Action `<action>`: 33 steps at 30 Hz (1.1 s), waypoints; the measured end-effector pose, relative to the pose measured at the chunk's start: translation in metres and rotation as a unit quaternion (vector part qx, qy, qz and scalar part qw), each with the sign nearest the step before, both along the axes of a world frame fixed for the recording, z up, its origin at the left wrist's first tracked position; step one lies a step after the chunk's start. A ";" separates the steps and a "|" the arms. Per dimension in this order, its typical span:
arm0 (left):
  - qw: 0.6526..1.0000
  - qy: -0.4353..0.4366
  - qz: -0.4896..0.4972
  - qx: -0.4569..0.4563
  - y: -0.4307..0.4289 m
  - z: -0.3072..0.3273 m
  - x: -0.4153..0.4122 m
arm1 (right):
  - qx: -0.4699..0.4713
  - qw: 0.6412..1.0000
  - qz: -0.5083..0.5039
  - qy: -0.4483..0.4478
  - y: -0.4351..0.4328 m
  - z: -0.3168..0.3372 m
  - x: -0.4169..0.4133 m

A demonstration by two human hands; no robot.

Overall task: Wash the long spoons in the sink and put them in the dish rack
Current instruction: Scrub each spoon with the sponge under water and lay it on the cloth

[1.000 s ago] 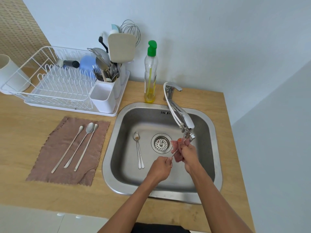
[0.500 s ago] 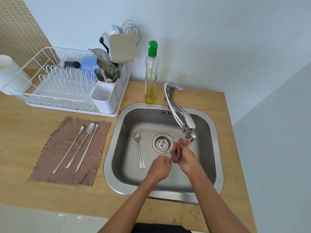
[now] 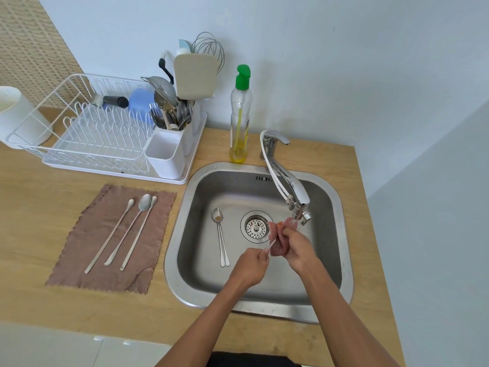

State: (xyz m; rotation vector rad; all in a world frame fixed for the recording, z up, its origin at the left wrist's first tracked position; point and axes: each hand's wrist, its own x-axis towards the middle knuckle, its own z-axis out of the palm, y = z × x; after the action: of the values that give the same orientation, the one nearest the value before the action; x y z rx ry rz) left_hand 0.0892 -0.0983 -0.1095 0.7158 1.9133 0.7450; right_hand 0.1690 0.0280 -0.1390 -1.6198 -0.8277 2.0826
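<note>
Spoon [image 3: 271, 243] in left hand [image 3: 250, 266] grip, tip inside scrubber [image 3: 278, 235]

No text, label, brand or number can be read on anything here.

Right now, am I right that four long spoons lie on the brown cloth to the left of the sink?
Not quite: the head view shows three long spoons lying on the brown cloth to the left of the sink, not four.
</note>
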 end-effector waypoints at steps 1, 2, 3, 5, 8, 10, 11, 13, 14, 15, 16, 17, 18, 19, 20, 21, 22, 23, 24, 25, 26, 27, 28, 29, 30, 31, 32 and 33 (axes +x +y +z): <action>1.000 -0.001 0.000 0.000 -0.001 0.000 0.000 | 0.017 1.000 0.016 -0.012 0.002 0.001 0.002; 1.000 -0.003 0.000 0.000 -0.002 0.001 0.000 | 0.037 0.999 0.029 -0.024 0.004 0.001 0.005; 1.000 -0.004 0.001 0.002 -0.002 0.002 0.001 | 0.057 0.997 0.036 -0.034 0.005 0.002 0.006; 1.000 -0.006 0.001 0.004 0.000 0.003 0.001 | 0.103 0.992 0.040 -0.055 0.004 0.003 0.006; 1.000 -0.006 -0.003 0.005 0.003 0.006 0.001 | 0.160 0.984 0.015 -0.073 -0.001 0.000 0.005; 1.000 -0.008 -0.005 0.003 0.002 0.008 0.001 | 0.196 0.977 -0.005 -0.087 -0.006 0.004 0.006; 1.000 -0.007 -0.007 0.003 0.002 0.008 0.001 | 0.217 0.972 -0.014 -0.093 -0.009 0.005 0.007; 1.000 -0.007 -0.011 0.004 0.000 0.009 0.001 | 0.259 0.958 -0.026 -0.121 -0.012 0.006 0.006; 1.000 -0.006 -0.012 0.005 0.000 0.010 0.000 | 0.280 0.949 -0.024 -0.145 -0.013 0.005 0.005; 1.000 -0.004 -0.012 0.004 0.000 0.010 0.000 | 0.289 0.943 -0.018 -0.166 -0.012 0.003 0.004; 1.000 -0.002 -0.011 0.004 0.000 0.010 -0.001 | 0.289 0.941 -0.009 -0.176 -0.011 0.000 0.003; 1.000 0.000 -0.010 0.004 -0.001 0.010 -0.002 | 0.270 0.949 0.002 -0.163 -0.010 -0.001 0.002; 1.000 0.002 -0.009 0.004 -0.001 0.009 -0.003 | 0.240 0.961 0.019 -0.137 -0.008 -0.001 0.002; 1.000 0.003 -0.009 0.004 -0.002 0.009 -0.004 | 0.210 0.971 0.040 -0.111 -0.006 0.000 0.003; 1.000 0.002 -0.010 0.004 -0.003 0.008 -0.005 | 0.189 0.976 0.054 -0.089 -0.003 0.000 0.005; 1.000 0.000 -0.014 0.004 -0.003 0.008 -0.005 | 0.181 0.978 0.068 -0.079 -0.001 0.001 0.007; 1.000 0.000 -0.018 0.005 -0.004 0.007 -0.004 | 0.183 0.977 0.073 -0.075 0.000 0.002 0.010; 1.000 0.000 -0.021 0.006 -0.004 0.008 -0.004 | 0.192 0.975 0.074 -0.084 0.001 0.004 0.012; 1.000 0.003 -0.024 0.006 -0.003 0.009 -0.003 | 0.206 0.971 0.073 -0.094 0.002 0.008 0.013; 1.000 0.005 -0.027 0.006 -0.003 0.010 -0.003 | 0.224 0.966 0.077 -0.104 0.002 0.012 0.014; 1.000 0.007 -0.029 0.007 -0.003 0.010 -0.002 | 0.242 0.960 0.082 -0.113 0.001 0.017 0.015; 0.999 0.007 -0.031 0.007 -0.002 0.010 -0.002 | 0.260 0.955 0.084 -0.116 -0.001 0.020 0.015; 0.999 0.006 -0.032 0.007 -0.002 0.010 -0.002 | 0.281 0.950 0.078 -0.113 -0.004 0.024 0.014; 0.999 0.008 -0.031 0.008 -0.001 0.010 -0.002 | 0.297 0.947 0.071 -0.105 -0.006 0.027 0.014; 0.999 0.010 -0.029 0.008 0.000 0.011 -0.003 | 0.306 0.944 0.064 -0.101 -0.007 0.028 0.013; 1.000 0.013 -0.027 0.008 0.000 0.011 -0.004 | 0.307 0.944 0.061 -0.100 -0.007 0.025 0.012; 1.000 0.015 -0.025 0.008 0.001 0.010 -0.005 | 0.303 0.946 0.061 -0.101 -0.007 0.025 0.011; 1.000 0.015 -0.025 0.008 0.000 0.010 -0.007 | 0.292 0.949 0.069 -0.100 -0.005 0.021 0.011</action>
State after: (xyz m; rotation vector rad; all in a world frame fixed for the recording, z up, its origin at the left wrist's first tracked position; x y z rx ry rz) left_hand 0.0827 -0.0981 -0.0995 0.7850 1.9124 0.7222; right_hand 0.1804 0.0235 -0.1179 -1.4715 -1.4942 1.5439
